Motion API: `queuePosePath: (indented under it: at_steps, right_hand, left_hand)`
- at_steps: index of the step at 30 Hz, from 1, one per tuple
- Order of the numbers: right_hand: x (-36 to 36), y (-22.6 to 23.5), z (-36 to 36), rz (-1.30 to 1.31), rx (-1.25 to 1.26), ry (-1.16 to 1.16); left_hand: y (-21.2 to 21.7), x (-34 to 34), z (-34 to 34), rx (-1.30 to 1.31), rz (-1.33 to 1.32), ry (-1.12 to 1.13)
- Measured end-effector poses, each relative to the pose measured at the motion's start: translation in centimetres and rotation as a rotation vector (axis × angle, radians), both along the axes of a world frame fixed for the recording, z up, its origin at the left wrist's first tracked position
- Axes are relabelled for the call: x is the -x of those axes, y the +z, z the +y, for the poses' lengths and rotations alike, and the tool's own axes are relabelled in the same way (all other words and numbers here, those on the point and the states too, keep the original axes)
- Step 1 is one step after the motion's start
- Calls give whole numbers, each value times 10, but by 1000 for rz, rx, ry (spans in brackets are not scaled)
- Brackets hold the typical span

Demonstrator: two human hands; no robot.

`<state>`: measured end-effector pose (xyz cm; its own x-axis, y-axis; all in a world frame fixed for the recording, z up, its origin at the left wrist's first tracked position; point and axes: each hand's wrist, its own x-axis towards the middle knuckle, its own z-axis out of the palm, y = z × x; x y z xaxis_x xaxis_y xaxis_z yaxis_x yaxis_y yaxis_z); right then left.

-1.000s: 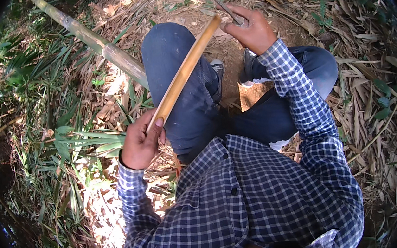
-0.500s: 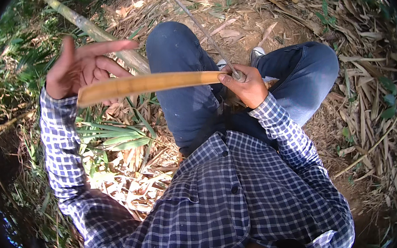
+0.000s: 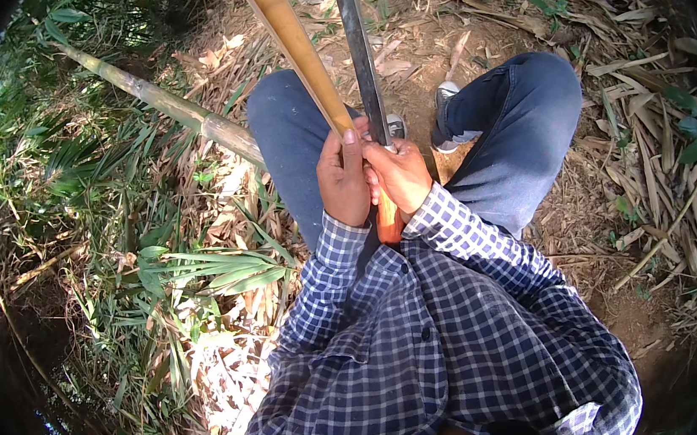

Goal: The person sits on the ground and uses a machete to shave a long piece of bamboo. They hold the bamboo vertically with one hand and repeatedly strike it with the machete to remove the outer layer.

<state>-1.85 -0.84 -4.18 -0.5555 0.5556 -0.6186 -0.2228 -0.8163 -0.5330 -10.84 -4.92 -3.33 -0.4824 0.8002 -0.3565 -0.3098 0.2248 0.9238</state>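
My left hand (image 3: 343, 177) is closed round the lower end of a long, smooth, yellow-brown bamboo strip (image 3: 282, 27), thumb laid along it. The strip points away from me and leans left, its far end out of view. My right hand (image 3: 397, 174) grips a machete where the blade meets the handle. Its dark blade (image 3: 359, 51) stands away from me, just right of the strip, and the orange-brown wooden handle (image 3: 388, 217) shows below my fingers. My two hands touch between my knees.
A long green-grey bamboo pole (image 3: 176, 108) lies slantwise at the left, reaching my left knee (image 3: 282, 114). Green leaves (image 3: 226, 268) and dry litter (image 3: 229, 374) cover the ground on that side. More dry bamboo leaves (image 3: 634, 102) lie to the right.
My left hand, empty and spread at the left before, has come in and closed on the strip. The strip has swung from lying crosswise to pointing away. The machete's blade has turned its flat side up.
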Motion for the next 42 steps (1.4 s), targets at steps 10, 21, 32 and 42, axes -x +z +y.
queuePosePath:
  at_steps: [10,21,32,42]
  right_hand:
    - [-27,-12,41,-457,-1118,298]
    - [-12,-11,103,-773,-1534,898]
    - [-3,-13,110,-660,-1646,797]
    - [10,-8,126,-688,-1550,862]
  left_hand:
    - [28,77,-34,255,-87,-95]
    - [44,59,-45,296,-142,-80]
    - [46,56,-49,302,-143,-59]
    - [51,49,-53,291,-168,-30]
